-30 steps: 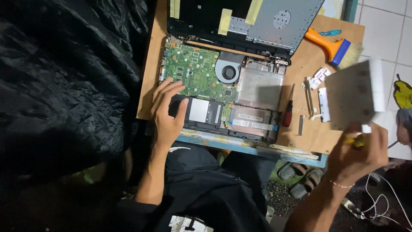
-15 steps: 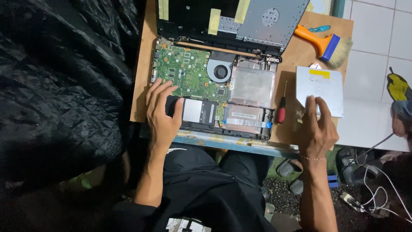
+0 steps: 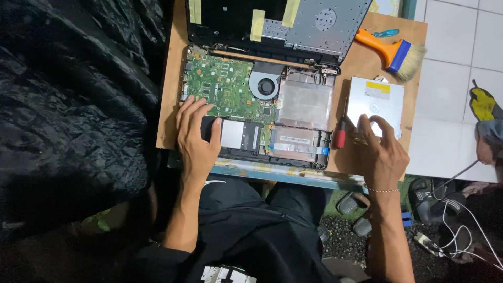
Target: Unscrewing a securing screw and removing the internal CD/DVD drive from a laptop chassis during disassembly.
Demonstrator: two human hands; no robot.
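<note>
An opened laptop (image 3: 293, 112) lies on a small wooden table (image 3: 170, 94), its green circuit board (image 3: 222, 86) and round fan (image 3: 265, 85) exposed. My left hand (image 3: 195, 135) rests flat on the laptop's near left corner, fingers spread over the board's edge. A flat silver optical drive (image 3: 376, 100) lies on the table to the right of the laptop. My right hand (image 3: 381, 152) sits at the drive's near edge with fingertips touching it. A red-handled screwdriver (image 3: 341, 131) lies between the laptop and that hand.
An orange-handled brush (image 3: 392, 52) with a blue band lies at the far right of the table. A black quilted cloth (image 3: 73, 105) fills the left side. White floor tiles, cables (image 3: 461, 220) and sandals (image 3: 353, 209) are on the right and below.
My right hand has brought the silver drive down from the air onto the table and now rests at its near edge. My left hand has stayed on the laptop.
</note>
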